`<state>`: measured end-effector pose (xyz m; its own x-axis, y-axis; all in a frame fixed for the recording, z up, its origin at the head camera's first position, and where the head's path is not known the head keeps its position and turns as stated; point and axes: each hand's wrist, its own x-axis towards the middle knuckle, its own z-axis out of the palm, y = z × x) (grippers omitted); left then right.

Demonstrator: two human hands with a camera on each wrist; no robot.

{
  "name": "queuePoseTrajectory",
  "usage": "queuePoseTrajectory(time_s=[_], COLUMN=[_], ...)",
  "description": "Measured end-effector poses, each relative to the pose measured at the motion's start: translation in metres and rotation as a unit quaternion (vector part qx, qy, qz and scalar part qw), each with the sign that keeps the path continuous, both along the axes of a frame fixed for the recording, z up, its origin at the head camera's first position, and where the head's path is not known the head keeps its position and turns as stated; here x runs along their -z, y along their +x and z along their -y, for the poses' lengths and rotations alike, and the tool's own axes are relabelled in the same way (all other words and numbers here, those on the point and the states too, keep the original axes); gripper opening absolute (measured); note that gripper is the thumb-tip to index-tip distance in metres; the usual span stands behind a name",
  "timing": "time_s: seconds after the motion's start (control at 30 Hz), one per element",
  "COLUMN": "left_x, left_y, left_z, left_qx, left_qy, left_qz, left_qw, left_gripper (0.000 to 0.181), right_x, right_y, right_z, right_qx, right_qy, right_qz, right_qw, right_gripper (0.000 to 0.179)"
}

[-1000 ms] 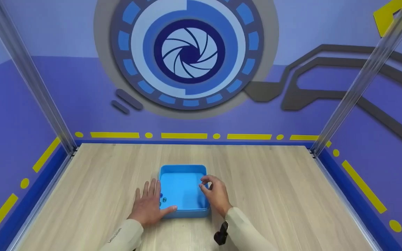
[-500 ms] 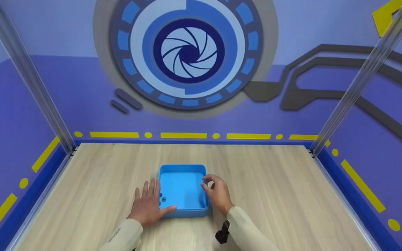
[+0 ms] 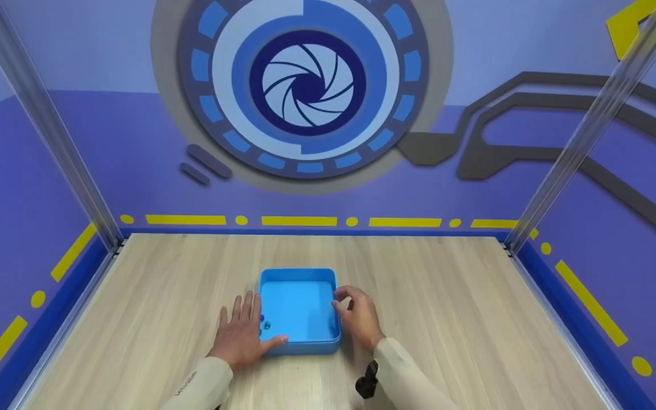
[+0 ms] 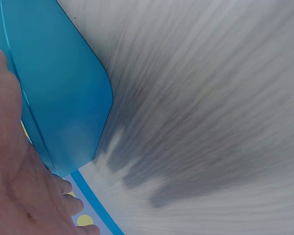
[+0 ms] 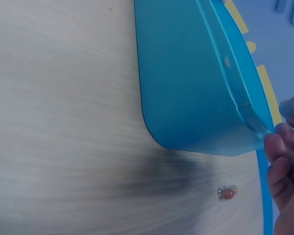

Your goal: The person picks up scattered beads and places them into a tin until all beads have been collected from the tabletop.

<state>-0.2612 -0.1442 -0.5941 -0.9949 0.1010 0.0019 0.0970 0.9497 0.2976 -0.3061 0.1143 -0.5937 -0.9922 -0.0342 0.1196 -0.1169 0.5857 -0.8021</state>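
A light blue square box without a lid stands on the wooden table. Inside it, at the left wall, lie a few small dark marbles, among them a green one. My left hand rests against the box's left side, fingers straight, thumb over the front rim. At the right rim is my right hand, its fingers bent and the thumb near the index finger. A bluish patch shows by the fingertips in the right wrist view; whether it is a held marble is unclear. A reddish, clear marble-like thing lies on the table near this hand.
The pale wooden table extends around the box on all sides. Blue-purple printed panels with yellow dashes enclose it at the back and sides, and metal posts rise at the back corners.
My right hand has shifted slightly to the right, its fingertips moving from over the box's inside to its right rim. My left hand, the box and the marbles inside look unmoved.
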Motion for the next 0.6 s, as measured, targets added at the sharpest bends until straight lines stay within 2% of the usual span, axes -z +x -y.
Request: queuePoseTrajectory(time_s=[0.6], left_x=[-0.0042], left_y=[0.0016], left_z=[-0.0006], left_qx=[0.008], left_qy=[0.009], left_qz=[0.008], left_qw=[0.9999], left_gripper=[0.113], right_x=[0.0063], right_y=[-0.0038], right_z=[-0.0087], right_qx=[0.012], right_qy=[-0.002], right_qz=[0.002], right_qw=[0.9999], right_gripper=[0.016])
